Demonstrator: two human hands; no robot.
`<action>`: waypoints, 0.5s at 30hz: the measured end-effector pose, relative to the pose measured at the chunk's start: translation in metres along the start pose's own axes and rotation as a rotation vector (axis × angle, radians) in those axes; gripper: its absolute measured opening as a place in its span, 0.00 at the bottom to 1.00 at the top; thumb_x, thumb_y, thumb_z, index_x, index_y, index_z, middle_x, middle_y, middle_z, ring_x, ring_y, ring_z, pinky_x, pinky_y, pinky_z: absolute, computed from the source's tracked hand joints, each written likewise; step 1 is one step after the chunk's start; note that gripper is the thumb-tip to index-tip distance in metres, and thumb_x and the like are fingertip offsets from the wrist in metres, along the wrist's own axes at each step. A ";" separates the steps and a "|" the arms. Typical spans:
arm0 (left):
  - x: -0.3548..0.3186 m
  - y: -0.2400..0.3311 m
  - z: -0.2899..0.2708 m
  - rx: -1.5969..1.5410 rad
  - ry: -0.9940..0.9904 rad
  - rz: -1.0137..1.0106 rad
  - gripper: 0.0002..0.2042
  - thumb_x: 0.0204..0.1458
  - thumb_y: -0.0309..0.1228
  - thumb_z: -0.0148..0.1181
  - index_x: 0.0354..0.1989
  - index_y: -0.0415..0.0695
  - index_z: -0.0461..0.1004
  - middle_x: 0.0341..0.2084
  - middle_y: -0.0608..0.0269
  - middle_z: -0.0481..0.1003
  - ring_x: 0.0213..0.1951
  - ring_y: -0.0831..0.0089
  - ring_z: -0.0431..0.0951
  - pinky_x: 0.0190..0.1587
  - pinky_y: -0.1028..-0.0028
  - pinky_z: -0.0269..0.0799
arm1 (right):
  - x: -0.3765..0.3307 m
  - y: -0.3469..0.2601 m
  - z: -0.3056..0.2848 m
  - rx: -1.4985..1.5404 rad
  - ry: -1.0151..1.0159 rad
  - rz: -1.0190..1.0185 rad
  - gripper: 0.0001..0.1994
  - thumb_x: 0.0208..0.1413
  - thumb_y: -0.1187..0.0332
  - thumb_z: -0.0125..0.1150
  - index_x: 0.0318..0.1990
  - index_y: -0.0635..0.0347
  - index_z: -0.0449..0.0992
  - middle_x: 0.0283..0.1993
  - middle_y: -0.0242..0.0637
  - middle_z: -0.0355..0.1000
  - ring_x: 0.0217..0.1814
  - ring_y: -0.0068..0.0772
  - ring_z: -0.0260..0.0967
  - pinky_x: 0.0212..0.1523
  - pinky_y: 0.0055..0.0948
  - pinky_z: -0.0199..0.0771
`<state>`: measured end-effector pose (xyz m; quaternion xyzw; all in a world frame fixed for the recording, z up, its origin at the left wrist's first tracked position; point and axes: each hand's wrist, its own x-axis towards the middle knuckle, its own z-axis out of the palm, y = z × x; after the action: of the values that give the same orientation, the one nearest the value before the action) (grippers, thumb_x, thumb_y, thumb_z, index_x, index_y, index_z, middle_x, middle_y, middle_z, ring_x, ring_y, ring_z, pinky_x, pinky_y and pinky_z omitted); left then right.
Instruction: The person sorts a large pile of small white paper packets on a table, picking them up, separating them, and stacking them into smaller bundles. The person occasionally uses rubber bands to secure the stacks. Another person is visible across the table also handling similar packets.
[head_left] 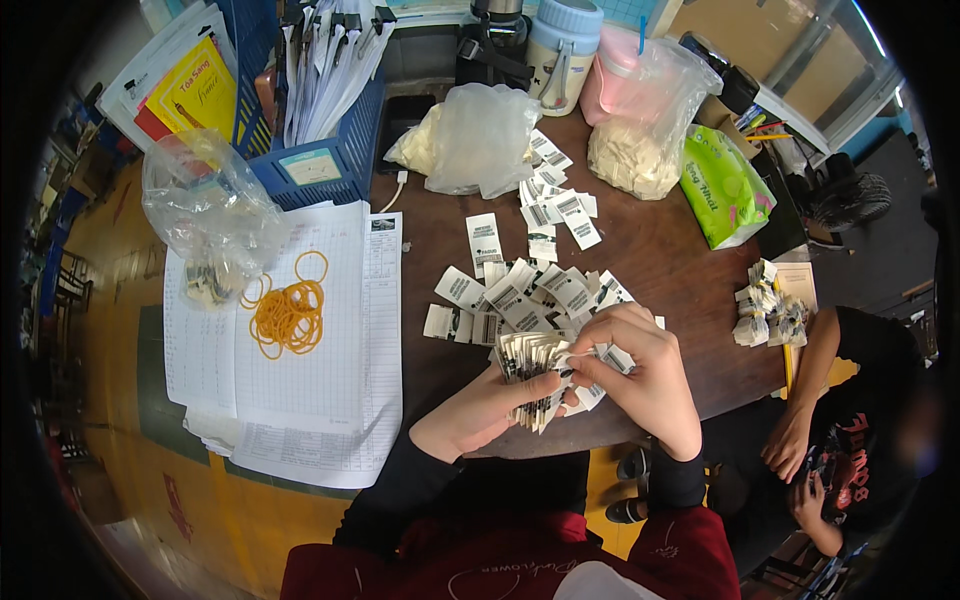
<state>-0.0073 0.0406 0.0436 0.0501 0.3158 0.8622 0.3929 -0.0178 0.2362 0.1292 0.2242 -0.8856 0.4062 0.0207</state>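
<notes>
— Dozens of small white printed paper tags (pixel 530 290) lie loose on the round dark wooden table (pixel 660 260). Where's your batch?

— Over the table's near edge. My left hand (pixel 478 412) is clamped around a fanned stack of white tags (pixel 530 368); my right hand (pixel 640 375) pinches one tag at its top, fingertips together.

— Risk?

— I'd say the fan could splay and spill off the edge if my left grip slackens. The orange rubber bands (pixel 288 315) sit well apart, on the gridded paper sheets (pixel 330 380).
</notes>
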 end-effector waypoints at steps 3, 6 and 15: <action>0.002 -0.001 -0.002 0.015 -0.050 0.015 0.24 0.59 0.40 0.60 0.59 0.41 0.64 0.46 0.60 0.73 0.46 0.68 0.77 0.50 0.66 0.74 | 0.000 -0.002 0.001 0.019 0.002 0.061 0.17 0.46 0.74 0.68 0.46 0.59 0.78 0.45 0.38 0.75 0.42 0.41 0.72 0.52 0.37 0.67; 0.003 -0.001 -0.003 0.023 -0.078 0.008 0.24 0.61 0.42 0.58 0.59 0.41 0.64 0.46 0.59 0.73 0.47 0.67 0.77 0.50 0.66 0.74 | -0.001 -0.001 0.003 -0.126 -0.100 -0.134 0.27 0.44 0.74 0.70 0.56 0.61 0.74 0.56 0.47 0.72 0.57 0.46 0.69 0.58 0.38 0.66; 0.001 0.002 -0.002 -0.096 0.148 0.032 0.25 0.66 0.36 0.50 0.67 0.42 0.53 0.60 0.55 0.64 0.61 0.65 0.68 0.62 0.60 0.68 | -0.006 0.008 0.025 -0.138 -0.218 -0.281 0.49 0.38 0.62 0.76 0.70 0.54 0.56 0.72 0.49 0.51 0.71 0.58 0.52 0.69 0.59 0.50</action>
<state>-0.0100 0.0397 0.0430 -0.0274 0.3015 0.8837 0.3568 -0.0120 0.2248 0.1061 0.3864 -0.8683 0.3111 -0.0034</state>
